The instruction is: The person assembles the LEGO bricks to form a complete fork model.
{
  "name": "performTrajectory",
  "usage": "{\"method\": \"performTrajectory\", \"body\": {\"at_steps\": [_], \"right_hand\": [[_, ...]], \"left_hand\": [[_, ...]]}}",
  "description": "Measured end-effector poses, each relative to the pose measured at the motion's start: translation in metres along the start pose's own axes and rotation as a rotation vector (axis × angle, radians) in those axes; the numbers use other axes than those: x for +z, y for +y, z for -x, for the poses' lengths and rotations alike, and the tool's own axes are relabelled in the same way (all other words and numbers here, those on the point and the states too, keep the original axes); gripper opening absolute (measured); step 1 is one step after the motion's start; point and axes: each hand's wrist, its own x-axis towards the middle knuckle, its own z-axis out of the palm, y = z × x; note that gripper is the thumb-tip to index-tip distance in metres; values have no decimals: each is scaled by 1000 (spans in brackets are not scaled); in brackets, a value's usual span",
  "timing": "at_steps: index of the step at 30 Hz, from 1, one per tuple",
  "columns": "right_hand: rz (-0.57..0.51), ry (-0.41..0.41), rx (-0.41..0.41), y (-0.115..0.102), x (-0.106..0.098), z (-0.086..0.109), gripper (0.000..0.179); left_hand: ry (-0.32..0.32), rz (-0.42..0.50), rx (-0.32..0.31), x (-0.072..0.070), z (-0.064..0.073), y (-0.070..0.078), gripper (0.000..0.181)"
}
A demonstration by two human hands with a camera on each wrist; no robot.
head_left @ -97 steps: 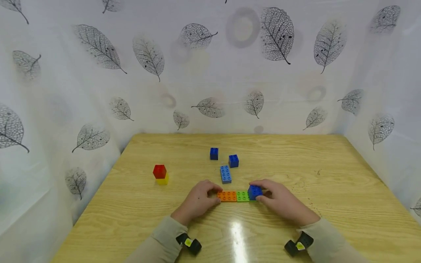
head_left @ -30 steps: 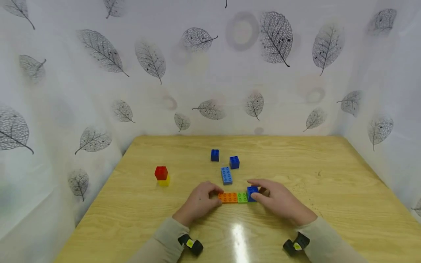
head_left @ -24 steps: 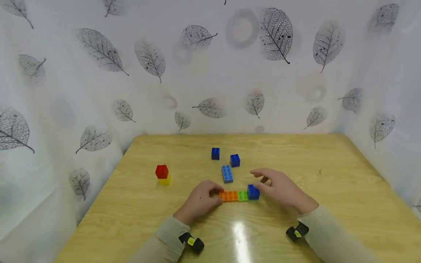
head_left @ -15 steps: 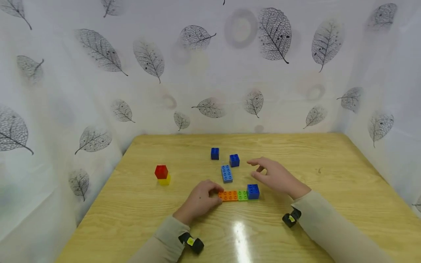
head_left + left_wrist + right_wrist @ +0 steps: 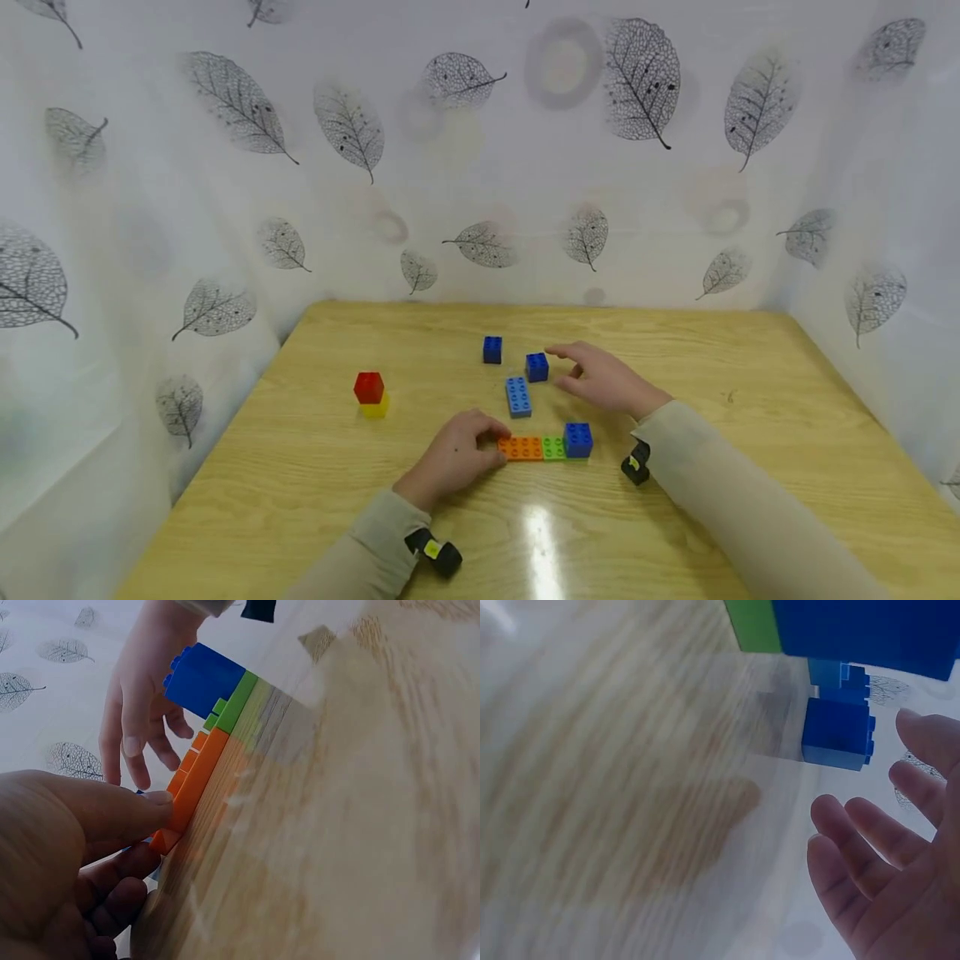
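My left hand (image 5: 457,458) pinches the left end of a flat orange building brick (image 5: 522,448) between thumb and fingers. A flat lime green brick (image 5: 553,448) lies end to end with the orange one. On the green brick's right part sits a taller dark blue brick (image 5: 578,440). My right hand (image 5: 603,381) holds nothing, and its fingers are spread beside another dark blue brick (image 5: 537,367) farther back. In the right wrist view that blue brick (image 5: 836,731) stands just beyond the thumb and fingertips.
A light blue long brick (image 5: 517,397) lies behind the orange one. Farther back stands a third dark blue brick (image 5: 492,349). To the left, a red brick (image 5: 369,387) sits on a yellow brick (image 5: 374,406). A leaf-print curtain (image 5: 480,167) surrounds the wooden table (image 5: 300,500).
My right hand lowered the dark blue brick onto the green brick, let go, and moved back and left to the farther blue brick. The left hand kept its hold on the orange brick.
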Motion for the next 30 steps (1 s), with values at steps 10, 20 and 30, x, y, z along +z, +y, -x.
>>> {"method": "performTrajectory", "body": {"at_steps": [10,20,30], "right_hand": [[69,-72,4,-2,12,-21,66],[7,-47,59,6,17,-21,45],[22,-79,45,-5,13,-7,36]], "left_hand": [[-14,18,-34,1,0,0,26],[-5,6,-19,0,-1,0,26],[1,-10,-15,0,0,1,27]]}}
